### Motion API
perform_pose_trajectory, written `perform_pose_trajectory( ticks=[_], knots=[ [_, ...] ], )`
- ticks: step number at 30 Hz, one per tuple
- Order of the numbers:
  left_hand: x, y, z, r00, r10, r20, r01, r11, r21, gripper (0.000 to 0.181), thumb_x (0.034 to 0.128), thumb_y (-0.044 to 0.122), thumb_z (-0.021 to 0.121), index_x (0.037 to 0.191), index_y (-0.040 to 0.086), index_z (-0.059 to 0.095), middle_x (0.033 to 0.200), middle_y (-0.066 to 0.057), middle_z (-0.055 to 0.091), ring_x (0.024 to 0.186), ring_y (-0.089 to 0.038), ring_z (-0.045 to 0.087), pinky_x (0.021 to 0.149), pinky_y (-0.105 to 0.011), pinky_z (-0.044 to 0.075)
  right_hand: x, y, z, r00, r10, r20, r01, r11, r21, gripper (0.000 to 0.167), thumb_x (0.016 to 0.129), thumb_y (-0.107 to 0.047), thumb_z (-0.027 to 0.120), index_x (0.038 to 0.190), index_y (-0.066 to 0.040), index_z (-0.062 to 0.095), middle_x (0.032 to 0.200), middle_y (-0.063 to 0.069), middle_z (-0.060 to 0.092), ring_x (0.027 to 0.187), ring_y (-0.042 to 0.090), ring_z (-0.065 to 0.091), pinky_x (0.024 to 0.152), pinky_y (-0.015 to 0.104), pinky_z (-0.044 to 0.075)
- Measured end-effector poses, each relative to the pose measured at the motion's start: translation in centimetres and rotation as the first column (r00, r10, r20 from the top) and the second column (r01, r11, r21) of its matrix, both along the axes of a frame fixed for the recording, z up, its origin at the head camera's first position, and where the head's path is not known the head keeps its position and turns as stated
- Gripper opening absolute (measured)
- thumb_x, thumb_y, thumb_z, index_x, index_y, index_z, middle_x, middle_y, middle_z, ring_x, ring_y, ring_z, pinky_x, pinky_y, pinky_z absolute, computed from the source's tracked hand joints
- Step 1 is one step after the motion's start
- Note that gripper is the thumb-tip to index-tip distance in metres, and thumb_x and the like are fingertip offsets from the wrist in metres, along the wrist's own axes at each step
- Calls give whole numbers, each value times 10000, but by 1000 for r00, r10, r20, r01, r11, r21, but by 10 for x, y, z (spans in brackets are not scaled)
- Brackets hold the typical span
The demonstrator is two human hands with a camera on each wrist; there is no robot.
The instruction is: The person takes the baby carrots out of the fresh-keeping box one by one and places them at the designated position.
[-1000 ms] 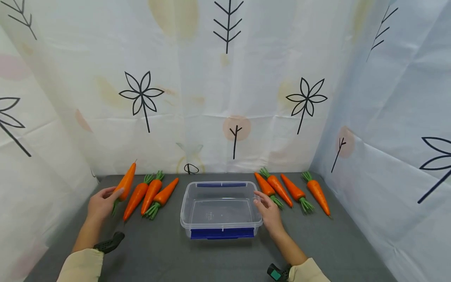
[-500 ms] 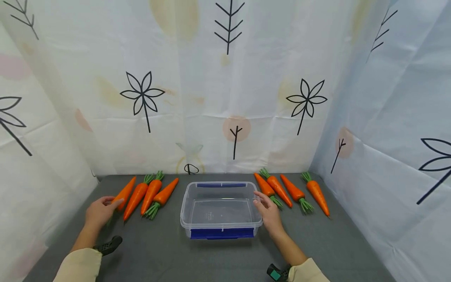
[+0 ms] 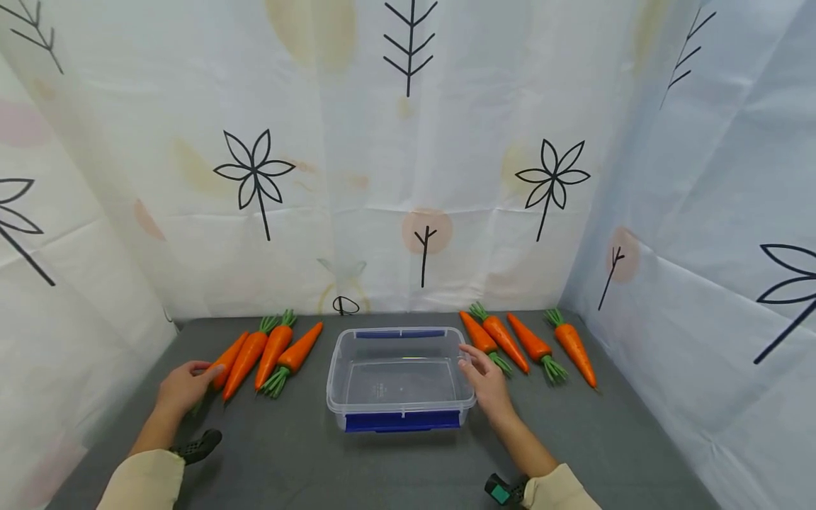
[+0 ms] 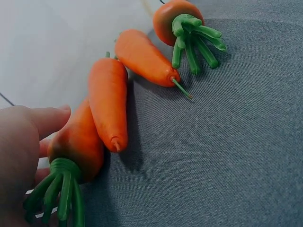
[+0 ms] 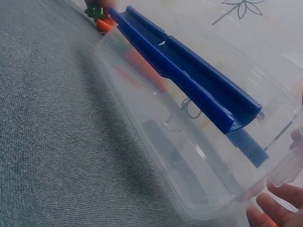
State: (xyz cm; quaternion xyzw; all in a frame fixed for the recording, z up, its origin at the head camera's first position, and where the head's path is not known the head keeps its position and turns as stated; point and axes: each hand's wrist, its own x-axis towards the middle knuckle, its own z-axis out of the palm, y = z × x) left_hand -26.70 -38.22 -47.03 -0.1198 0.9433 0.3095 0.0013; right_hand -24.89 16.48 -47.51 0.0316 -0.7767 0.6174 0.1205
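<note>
My left hand [image 3: 185, 388] holds an orange toy carrot [image 3: 231, 353] low at the table, beside other carrots. In the left wrist view that carrot [image 4: 78, 142] points its green leaves toward the camera; the thumb [image 4: 49, 120] lies along its near edge and fingers pass behind it. A second carrot [image 4: 109, 101] leans against it. My right hand [image 3: 486, 382] grips the right rim of a clear plastic container [image 3: 401, 409] with blue clips. In the right wrist view fingers [image 5: 272, 205] sit outside its wall, while other fingertips show faintly through the plastic.
Left of the container lie more carrots [image 3: 275, 354]. Several carrots [image 3: 503, 343] lie to its right, near my right hand, with one carrot [image 3: 572, 347] farther right. Printed white fabric [image 3: 357, 177] hangs behind and beside the grey table [image 3: 382, 474].
My left hand has lowered the carrot from a raised, steep position and brought it against the neighbouring carrot. The right hand and container have stayed in place.
</note>
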Motion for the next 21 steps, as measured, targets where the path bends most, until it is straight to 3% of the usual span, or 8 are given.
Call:
perform_pose_trajectory(
  ticks=[6, 13, 17, 21],
  knots=[
    [0, -2, 1, 999, -30, -20, 29, 999, -32, 726, 973, 545, 456, 1264, -119, 485, 1180, -385, 521, 998, -489, 526, 812, -565, 449, -6, 7, -6, 1000, 20, 12, -21, 999, 40, 360, 992, -228, 578, 1310, -62, 613, 1227, 168, 636, 1117, 308, 588, 921, 436, 480],
    [0, -9, 1, 998, -52, -26, 51, 997, -56, 729, 972, 546, 467, 1260, -123, 479, 1184, -392, 510, 1001, -495, 520, 816, -572, 442, -5, 21, 1, 998, 41, 44, -42, 999, 31, 346, 1022, -227, 516, 1317, -70, 609, 1255, 180, 606, 984, 314, 602, 740, 398, 519],
    [2, -11, 1, 996, -84, -32, 81, 995, -63, 703, 983, 516, 469, 1269, -126, 471, 1196, -403, 499, 1015, -506, 514, 832, -581, 437, -6, 37, 2, 999, 22, 38, -23, 999, 39, 356, 1020, -199, 522, 1322, -21, 584, 1286, 211, 586, 1090, 376, 584, 773, 454, 529],
    [5, -13, 2, 996, -89, -19, 88, 994, -66, 712, 988, 513, 463, 1291, -131, 447, 1220, -410, 478, 1046, -522, 491, 859, -598, 419, -6, 55, 2, 1000, 5, 13, -6, 993, 116, 360, 1012, -183, 538, 1322, -2, 572, 1274, 237, 582, 1099, 356, 577, 761, 401, 535]
  ],
)
